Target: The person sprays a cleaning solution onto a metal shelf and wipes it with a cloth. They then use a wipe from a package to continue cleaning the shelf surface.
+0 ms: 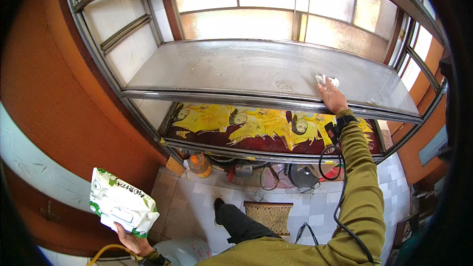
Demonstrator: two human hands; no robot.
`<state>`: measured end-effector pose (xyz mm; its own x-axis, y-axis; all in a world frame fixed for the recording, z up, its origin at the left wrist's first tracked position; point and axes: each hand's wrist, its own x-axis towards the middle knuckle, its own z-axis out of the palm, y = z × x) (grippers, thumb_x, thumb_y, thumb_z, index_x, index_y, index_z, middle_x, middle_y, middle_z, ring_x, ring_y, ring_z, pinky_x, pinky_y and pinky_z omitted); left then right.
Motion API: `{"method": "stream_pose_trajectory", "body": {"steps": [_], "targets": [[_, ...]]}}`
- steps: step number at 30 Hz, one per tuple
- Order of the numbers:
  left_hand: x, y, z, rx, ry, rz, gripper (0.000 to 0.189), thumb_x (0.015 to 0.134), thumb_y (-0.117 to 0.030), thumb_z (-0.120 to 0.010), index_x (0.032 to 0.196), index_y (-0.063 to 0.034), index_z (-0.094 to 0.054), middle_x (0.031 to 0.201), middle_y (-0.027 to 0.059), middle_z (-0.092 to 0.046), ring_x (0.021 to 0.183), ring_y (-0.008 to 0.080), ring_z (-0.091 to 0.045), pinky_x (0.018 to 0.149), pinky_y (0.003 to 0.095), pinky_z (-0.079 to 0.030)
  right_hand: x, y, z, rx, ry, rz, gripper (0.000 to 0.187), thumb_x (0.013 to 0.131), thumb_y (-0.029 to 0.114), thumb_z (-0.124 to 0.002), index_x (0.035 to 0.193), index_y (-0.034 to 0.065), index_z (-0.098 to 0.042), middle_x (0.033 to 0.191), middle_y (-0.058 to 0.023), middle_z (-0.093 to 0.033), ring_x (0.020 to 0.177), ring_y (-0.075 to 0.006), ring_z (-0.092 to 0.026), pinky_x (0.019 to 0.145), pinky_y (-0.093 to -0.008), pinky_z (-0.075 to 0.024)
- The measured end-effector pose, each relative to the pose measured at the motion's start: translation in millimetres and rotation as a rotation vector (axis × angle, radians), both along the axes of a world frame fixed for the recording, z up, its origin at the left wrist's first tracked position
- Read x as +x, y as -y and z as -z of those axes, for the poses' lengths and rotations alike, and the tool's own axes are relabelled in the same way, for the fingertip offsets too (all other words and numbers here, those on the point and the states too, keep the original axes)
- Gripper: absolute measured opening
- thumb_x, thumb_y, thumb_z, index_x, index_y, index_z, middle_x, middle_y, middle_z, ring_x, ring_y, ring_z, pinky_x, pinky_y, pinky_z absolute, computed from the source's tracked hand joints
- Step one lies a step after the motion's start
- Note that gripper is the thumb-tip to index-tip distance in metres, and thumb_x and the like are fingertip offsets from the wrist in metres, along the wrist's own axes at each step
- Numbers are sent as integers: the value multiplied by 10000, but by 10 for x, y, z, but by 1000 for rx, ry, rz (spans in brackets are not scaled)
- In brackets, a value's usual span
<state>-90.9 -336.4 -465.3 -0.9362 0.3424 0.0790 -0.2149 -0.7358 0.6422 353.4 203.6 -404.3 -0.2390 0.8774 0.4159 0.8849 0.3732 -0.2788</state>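
My right hand (332, 96) presses a crumpled white wipe (326, 81) against a grey metal shelf (229, 66), close to its front edge. Smears and small wet spots mark the shelf's surface, and a roundish smudge (285, 85) shows left of the wipe. Down at the lower left, my left hand (132, 239) grips a white and green soft pack of wet wipes (123, 203) from below. The pack has a white plastic lid, which looks closed, and bears writing. Part of the left palm is hidden behind the pack.
Metal frame bars (221, 98) edge the shelf. Beneath lies a lower shelf with torn yellow printed sheeting (255, 125). On the floor stand an orange-capped bottle (200, 165), a dark pot (302, 175) and a woven stool (269, 216). A black cable (338, 210) hangs along my right arm.
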Motion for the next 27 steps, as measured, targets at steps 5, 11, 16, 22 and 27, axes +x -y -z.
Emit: {"method": "stream_pose_trajectory", "body": {"steps": [5, 11, 16, 22, 27], "targets": [[-184, -48, 259, 18, -24, 1, 660, 899, -337, -542, 1411, -48, -241, 1384, 147, -378, 1219, 322, -423, 985, 499, -377, 296, 321, 62, 84, 105, -27, 680, 946, 496, -269, 1305, -64, -408, 1312, -306, -412, 1263, -395, -372, 1053, -392, -296], [-599, 130, 362, -179, -88, 90, 701, 856, -369, -600, 1380, -36, -274, 1303, 159, -439, 1144, 329, -471, 940, 497, -416, 583, 1097, -242, 99, 164, -69, 665, 952, 474, -281, 1303, -79, -402, 1339, -304, -383, 1298, -388, -325, 1086, -382, -246], [-1025, 77, 594, -255, -66, 251, 696, 832, -347, -615, 1361, -28, -294, 1264, 167, -458, 1109, 325, -496, 900, 483, -450, 168, 1366, -456, 103, 308, -93, 539, 972, 355, -349, 1255, -97, -426, 1303, -316, -413, 1271, -419, -352, 1085, -412, -254], [-1179, -376, 797, -189, -72, 513, 657, 838, -297, -606, 1355, -31, -302, 1260, 162, -459, 1105, 314, -500, 904, 477, -442, -1406, 2221, -545, 120, 196, -521, 637, 952, 442, -368, 1288, -98, -407, 1348, -297, -375, 1313, -387, -306, 1111, -400, -210], [-1259, -802, 738, -166, -41, 689, 634, 841, -266, -604, 1349, -27, -311, 1255, 158, -464, 1101, 307, -502, 916, 467, -427, -2405, 2460, -440, 119, 171, -600, 654, 946, 468, -354, 1297, -80, -408, 1350, -264, -397, 1313, -350, -325, 1112, -379, -216]]}}
